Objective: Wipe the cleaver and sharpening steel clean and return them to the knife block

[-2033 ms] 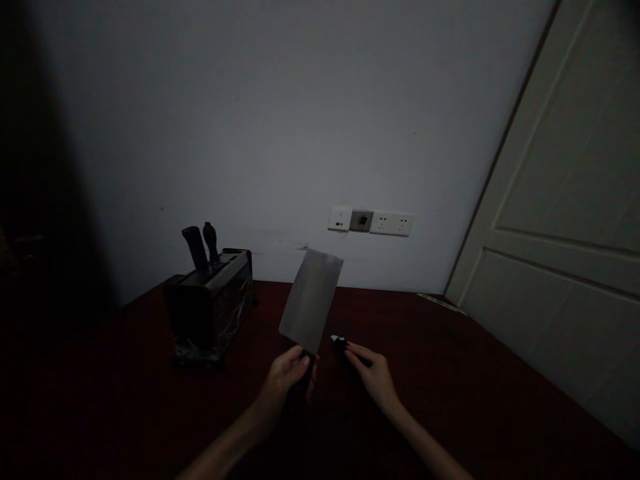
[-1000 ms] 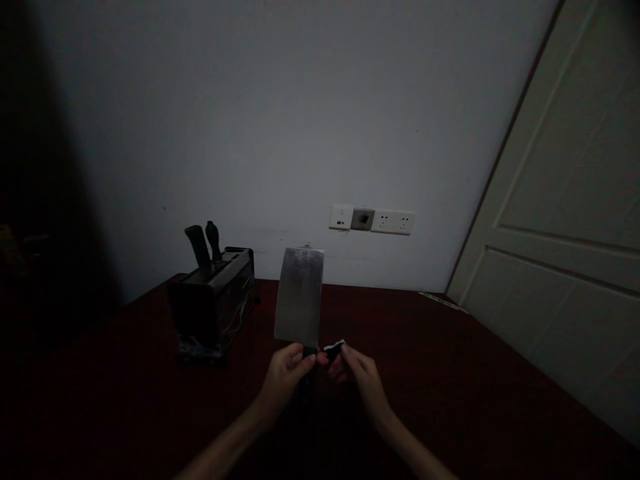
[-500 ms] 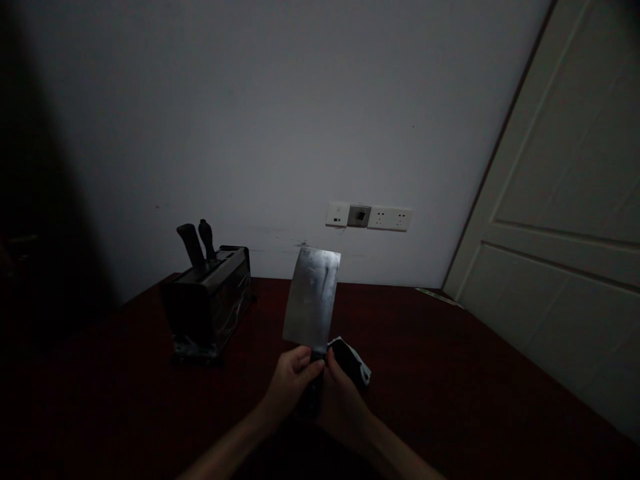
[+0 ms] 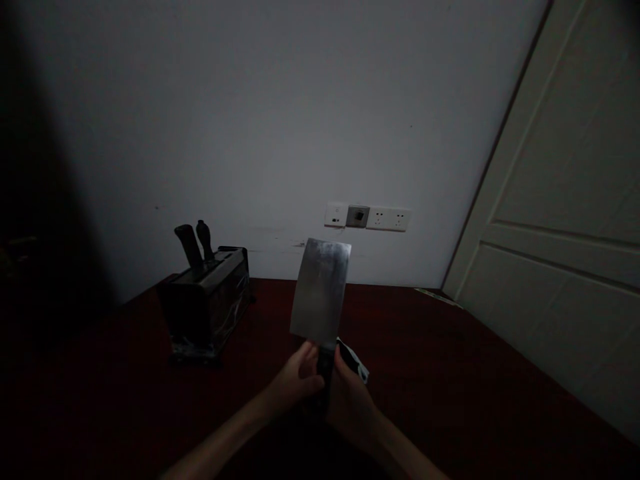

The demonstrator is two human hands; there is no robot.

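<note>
A cleaver (image 4: 321,291) with a broad steel blade stands upright over the dark red table (image 4: 450,373), blade pointing up. My left hand (image 4: 295,381) touches its black handle from the left, fingers partly loosened around it. My right hand (image 4: 350,400) is wrapped round the handle from the right. A small black and white object (image 4: 356,361) shows just behind my right hand; whether the hand holds it or it lies on the table I cannot tell.
A dark knife block (image 4: 207,303) with two black handles sticking up stands at the back left of the table. A white wall with a socket strip (image 4: 367,217) is behind. A pale door (image 4: 565,227) is on the right.
My right hand left the small black and white object's spot on the table and closed on the cleaver's handle. The blade shifted slightly right and rose; my left hand's grip loosened.
</note>
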